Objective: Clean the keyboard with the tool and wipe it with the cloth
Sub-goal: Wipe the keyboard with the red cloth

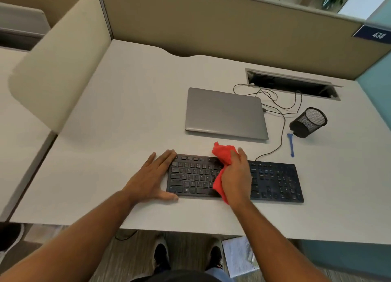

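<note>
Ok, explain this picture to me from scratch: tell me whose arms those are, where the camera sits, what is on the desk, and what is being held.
There is no machine here. A person wears one camera on the head, looking down at their own arms. The left hand lies flat against the left end of the black keyboard, steadying it. The right hand presses a red cloth onto the keys near the middle. Behind the keyboard on the white desk lies a closed grey laptop. To the right lie a thin blue tool, untouched, and a black mesh cup. Thin cables run to a slot in the desk.
</note>
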`<move>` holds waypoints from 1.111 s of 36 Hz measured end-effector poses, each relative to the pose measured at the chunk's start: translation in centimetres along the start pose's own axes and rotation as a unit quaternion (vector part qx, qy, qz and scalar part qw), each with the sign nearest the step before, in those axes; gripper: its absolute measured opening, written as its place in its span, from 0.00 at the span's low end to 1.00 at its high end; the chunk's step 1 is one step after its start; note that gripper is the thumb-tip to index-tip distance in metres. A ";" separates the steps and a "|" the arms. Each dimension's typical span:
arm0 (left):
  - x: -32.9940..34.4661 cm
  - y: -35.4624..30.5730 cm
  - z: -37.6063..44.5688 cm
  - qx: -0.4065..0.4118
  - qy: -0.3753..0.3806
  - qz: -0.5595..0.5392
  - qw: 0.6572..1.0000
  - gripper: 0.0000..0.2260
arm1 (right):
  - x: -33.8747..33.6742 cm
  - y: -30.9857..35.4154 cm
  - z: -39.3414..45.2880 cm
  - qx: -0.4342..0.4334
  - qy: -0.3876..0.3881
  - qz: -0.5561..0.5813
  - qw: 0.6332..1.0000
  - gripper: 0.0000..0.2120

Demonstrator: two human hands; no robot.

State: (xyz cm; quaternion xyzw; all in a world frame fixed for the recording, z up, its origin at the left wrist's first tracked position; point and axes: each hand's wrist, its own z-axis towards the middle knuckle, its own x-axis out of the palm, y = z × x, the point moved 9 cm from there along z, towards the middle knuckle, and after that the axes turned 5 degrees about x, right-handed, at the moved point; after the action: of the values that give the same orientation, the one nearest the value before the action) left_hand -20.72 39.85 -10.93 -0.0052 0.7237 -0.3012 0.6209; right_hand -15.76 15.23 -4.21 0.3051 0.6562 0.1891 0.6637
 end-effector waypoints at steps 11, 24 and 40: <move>-0.1 0.0 -0.1 0.000 -0.033 -0.042 0.999 0.60 | 10.1 6.9 -9.5 -0.248 0.113 -0.059 0.960 0.24; -0.7 0.0 0.0 0.000 -0.049 -0.066 0.997 0.63 | 10.0 9.0 -4.2 -0.186 0.023 -0.083 0.979 0.20; -1.3 -0.2 -0.1 0.003 -0.043 -0.128 0.991 0.65 | 6.9 9.0 -2.7 -0.224 0.001 -0.072 0.972 0.12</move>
State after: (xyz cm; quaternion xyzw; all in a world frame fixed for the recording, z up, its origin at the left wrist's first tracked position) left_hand -20.56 40.18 -9.62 -0.1086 0.6887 -0.3796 0.6081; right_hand -16.60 26.84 -3.36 0.1005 0.6186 0.2829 0.7261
